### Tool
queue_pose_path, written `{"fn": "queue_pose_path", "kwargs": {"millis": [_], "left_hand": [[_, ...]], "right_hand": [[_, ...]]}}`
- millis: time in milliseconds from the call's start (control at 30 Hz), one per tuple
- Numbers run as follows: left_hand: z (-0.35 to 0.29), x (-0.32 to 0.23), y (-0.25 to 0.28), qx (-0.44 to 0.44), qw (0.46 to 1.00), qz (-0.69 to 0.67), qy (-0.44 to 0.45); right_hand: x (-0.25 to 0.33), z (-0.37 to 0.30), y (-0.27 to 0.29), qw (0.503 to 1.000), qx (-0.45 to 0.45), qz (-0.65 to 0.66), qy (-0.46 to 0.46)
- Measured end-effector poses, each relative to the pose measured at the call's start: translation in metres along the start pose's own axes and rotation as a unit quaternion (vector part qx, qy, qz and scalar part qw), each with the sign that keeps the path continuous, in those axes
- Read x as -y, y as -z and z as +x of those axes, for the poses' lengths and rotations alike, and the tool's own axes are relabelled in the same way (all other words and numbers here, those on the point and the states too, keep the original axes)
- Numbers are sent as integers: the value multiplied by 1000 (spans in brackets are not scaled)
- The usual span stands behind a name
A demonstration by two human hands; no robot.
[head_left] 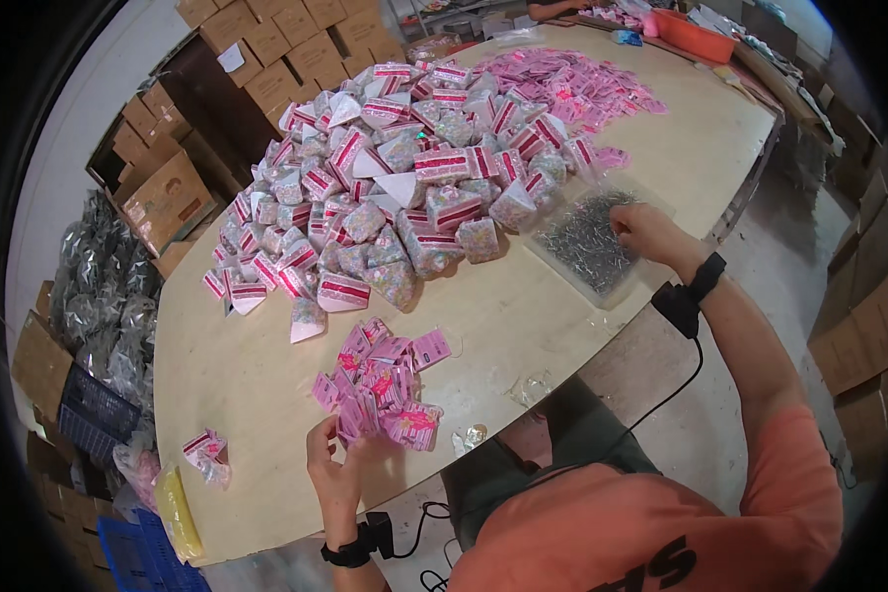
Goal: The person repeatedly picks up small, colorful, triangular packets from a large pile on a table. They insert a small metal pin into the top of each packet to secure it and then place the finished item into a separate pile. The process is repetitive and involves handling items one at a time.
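Note:
My left hand (333,462) is at the table's near edge, fingers closed on a small stack of pink cards (357,418) from the loose pile of pink cards (385,380) in front of me. My right hand (643,229) reaches out to the right and rests on a clear plastic bag of small dark metal pieces (587,242), fingers dipped into it; whether it grips any is not visible. A big heap of triangular clear packets with pink-and-red headers (395,187) fills the middle of the table.
The pale wooden table (247,385) curves around me. More pink cards (572,89) lie at the far side, an orange bin (696,37) beyond. Cardboard boxes (168,192) stack at left and right, blue crates (133,553) and silvery bags (104,296) on the floor at left.

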State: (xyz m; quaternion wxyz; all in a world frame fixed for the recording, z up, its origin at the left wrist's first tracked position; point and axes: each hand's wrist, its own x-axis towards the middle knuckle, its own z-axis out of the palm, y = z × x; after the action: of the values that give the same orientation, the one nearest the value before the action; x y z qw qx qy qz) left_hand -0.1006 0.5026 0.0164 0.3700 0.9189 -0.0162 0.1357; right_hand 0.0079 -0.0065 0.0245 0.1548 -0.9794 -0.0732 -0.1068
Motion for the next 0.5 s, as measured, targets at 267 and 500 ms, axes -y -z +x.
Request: {"fn": "queue_pose_path", "kwargs": {"millis": [267, 500], "left_hand": [[-3, -6, -6, 16, 999, -21, 30], [-4, -8, -9, 23, 998, -48, 29]], "right_hand": [[5, 2, 8, 994, 65, -85, -19], [9, 4, 21, 998, -27, 56, -34]]}}
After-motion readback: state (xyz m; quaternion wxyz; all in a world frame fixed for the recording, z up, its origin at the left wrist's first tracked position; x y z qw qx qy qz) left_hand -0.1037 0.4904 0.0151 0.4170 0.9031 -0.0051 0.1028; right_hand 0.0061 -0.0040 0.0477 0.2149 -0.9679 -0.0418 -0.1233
